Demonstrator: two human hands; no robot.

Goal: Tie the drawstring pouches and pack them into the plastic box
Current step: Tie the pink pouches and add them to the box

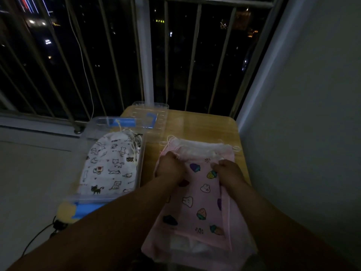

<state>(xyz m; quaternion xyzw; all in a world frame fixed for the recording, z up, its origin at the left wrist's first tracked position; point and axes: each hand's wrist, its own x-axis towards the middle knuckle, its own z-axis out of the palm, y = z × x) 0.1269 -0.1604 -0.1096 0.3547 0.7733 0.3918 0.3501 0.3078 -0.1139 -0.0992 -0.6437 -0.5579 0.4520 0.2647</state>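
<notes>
A pink drawstring pouch (203, 194) printed with strawberries and rabbits lies on top of a stack of pouches on the small wooden table (197, 124). My left hand (172, 165) grips its top left corner, fingers curled at the cord. At the top right corner my right hand (227, 171) pinches the pouch's edge. To the left stands the clear plastic box (141, 153) with blue latches. Inside it lies a white pouch (110, 165) with a cat print, its cords bunched at the far end.
The box's clear lid (150, 116) with a blue clip lies at the table's far edge. White pouches (199, 145) show beneath the pink one. A barred window is behind, a wall close on the right, and a black cable (39, 235) on the floor at left.
</notes>
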